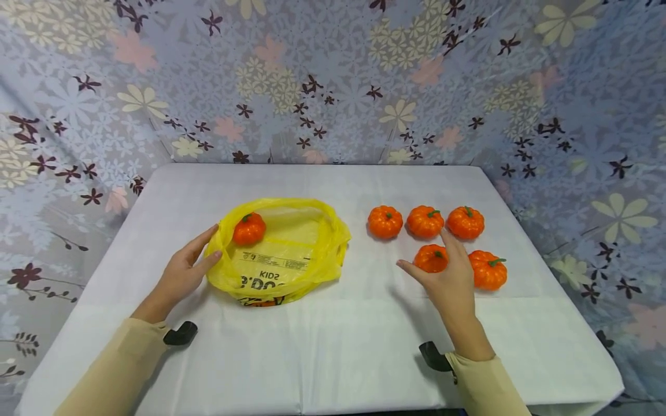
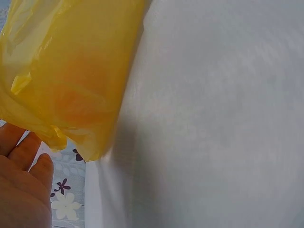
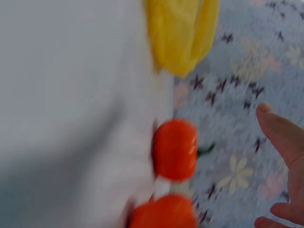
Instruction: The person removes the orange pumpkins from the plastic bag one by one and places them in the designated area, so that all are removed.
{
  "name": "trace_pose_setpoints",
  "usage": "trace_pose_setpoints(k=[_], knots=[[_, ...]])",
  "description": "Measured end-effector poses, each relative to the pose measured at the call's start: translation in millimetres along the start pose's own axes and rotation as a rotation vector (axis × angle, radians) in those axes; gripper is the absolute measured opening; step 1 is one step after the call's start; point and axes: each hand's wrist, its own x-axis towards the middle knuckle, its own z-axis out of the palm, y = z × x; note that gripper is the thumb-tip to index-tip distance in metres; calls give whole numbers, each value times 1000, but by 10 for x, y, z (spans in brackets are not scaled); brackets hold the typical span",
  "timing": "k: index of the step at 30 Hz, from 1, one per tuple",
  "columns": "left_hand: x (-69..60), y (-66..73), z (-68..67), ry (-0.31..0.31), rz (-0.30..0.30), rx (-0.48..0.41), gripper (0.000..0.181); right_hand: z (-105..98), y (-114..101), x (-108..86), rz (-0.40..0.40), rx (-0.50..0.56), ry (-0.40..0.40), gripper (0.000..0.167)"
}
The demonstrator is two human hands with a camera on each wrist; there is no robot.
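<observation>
A yellow plastic bag [image 1: 288, 277] lies with its mouth spread open, a small orange pumpkin [image 1: 249, 229] inside at its left. At the bag's left rim, my left hand [image 1: 182, 268] touches the plastic with thumb and fingertips, its fingers nearly straight. On the right, my right hand [image 1: 450, 280] hovers with thumb and fingers spread around a front pumpkin [image 1: 429, 258], partly hidden by the hand. Whether it touches that pumpkin I cannot tell. Another pumpkin [image 1: 487, 270] sits just right of this hand. The right wrist view shows the thumb apart from a blurred pumpkin [image 3: 175, 149].
Behind the right hand stand three more pumpkins in a row: left [image 1: 385, 222], middle [image 1: 425, 222] and right [image 1: 465, 223]. White cloth covers the table [image 1: 333, 346]. A floral curtain [image 1: 333, 81] hangs behind and at both sides.
</observation>
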Motion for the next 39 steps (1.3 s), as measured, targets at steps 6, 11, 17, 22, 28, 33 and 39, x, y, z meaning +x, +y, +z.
trace_pose_setpoints(k=[6,11,17,22,28,33,39], knots=[[6,-1,13,8,-9,-10,64,180,-288,214,-15,92,-200,106],[-1,-18,13,13,-5,-1,64,351,-458,311,16,205,-385,105],[-10,-28,12,11,15,0,64,607,-650,360,9,265,-469,100],[-20,-22,-25,20,20,18,63,834,-769,382,-15,314,-503,94],[-19,4,-45,23,11,25,62,1034,-907,371,-25,294,-518,93],[20,14,-11,26,27,70,58,1199,-998,327,-38,279,-569,94],[70,33,4,6,1,111,60,1357,-1093,277,-63,301,-599,95]])
